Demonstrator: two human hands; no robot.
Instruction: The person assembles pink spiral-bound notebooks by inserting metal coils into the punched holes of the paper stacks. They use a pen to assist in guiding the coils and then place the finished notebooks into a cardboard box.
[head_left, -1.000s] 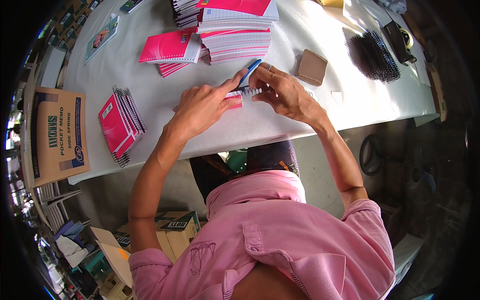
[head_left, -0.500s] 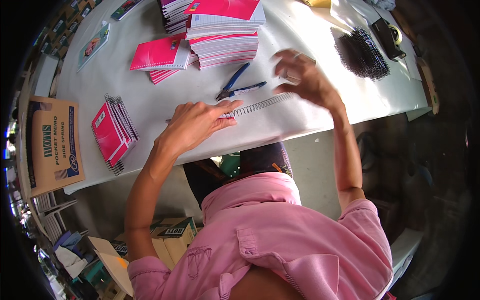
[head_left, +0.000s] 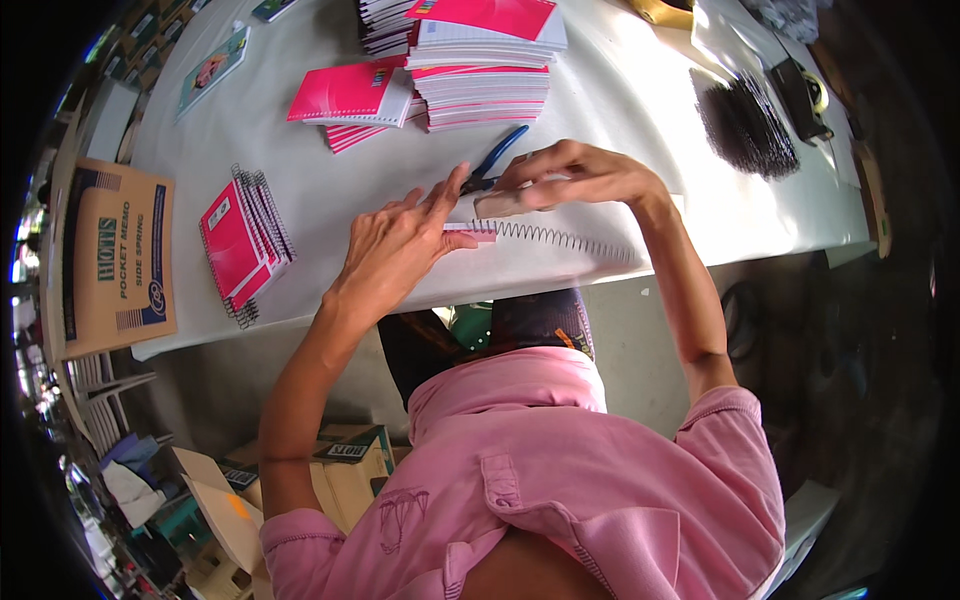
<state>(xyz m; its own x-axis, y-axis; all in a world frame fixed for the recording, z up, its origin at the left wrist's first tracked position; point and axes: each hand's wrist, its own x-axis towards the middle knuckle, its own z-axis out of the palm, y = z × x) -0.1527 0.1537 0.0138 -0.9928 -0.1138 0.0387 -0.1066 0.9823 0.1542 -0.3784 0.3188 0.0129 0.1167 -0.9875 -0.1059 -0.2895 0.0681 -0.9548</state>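
My left hand (head_left: 402, 235) pinches a small pink-covered notebook (head_left: 482, 238) near the table's front edge, mostly hidden under the palm; its index finger points up. From the notebook's edge a dark wire spiral coil (head_left: 560, 238) runs out to the right, its far end loose over the table. Just above the coil's start, my right hand (head_left: 585, 178) is closed with fingers bent around a flat greyish-brown piece (head_left: 503, 205), too blurred to name. Behind the fingers lie blue-handled pliers (head_left: 497, 152), their jaws partly covered.
Pink notebooks and page blocks (head_left: 485, 95) rise in stacks at the back. Several coil-bound notebooks (head_left: 235, 240) lie on the left, near a cardboard box (head_left: 120, 260). A heap of black coils (head_left: 748, 125) and a tape dispenser (head_left: 800, 100) occupy the right of the white-covered table (head_left: 640, 110).
My right hand has come left and down from above the coil's far end to the notebook, beside the pliers. My left hand keeps its hold, index finger now raised. The whole view shifted slightly.
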